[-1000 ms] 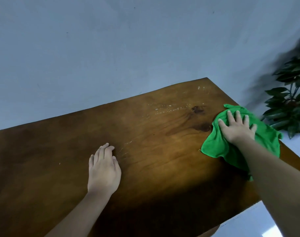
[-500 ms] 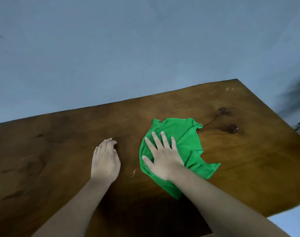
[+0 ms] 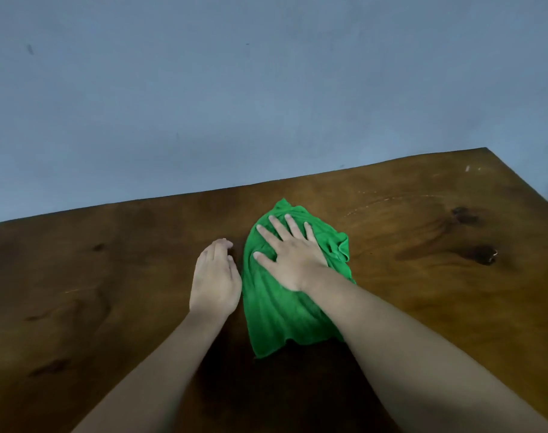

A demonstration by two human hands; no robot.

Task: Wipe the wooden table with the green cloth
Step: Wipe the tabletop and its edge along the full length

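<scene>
The green cloth [image 3: 276,310] lies crumpled and stretched toward me in the middle of the dark wooden table [image 3: 422,276]. My right hand [image 3: 290,254] presses flat on the cloth's far half with fingers spread. My left hand [image 3: 215,279] rests palm down on the bare wood, right beside the cloth's left edge, fingers together, holding nothing. Faint pale streaks and specks mark the wood to the right of the cloth.
A plain blue-grey wall [image 3: 266,89] stands behind the table's far edge. The table's right corner [image 3: 485,149] is at the upper right. Two dark knots [image 3: 482,254] show in the wood on the right side.
My right hand has slid the cloth from the table's right edge leftward to the middle, up against my left hand. My left hand has stayed in place. The plant has left the view.
</scene>
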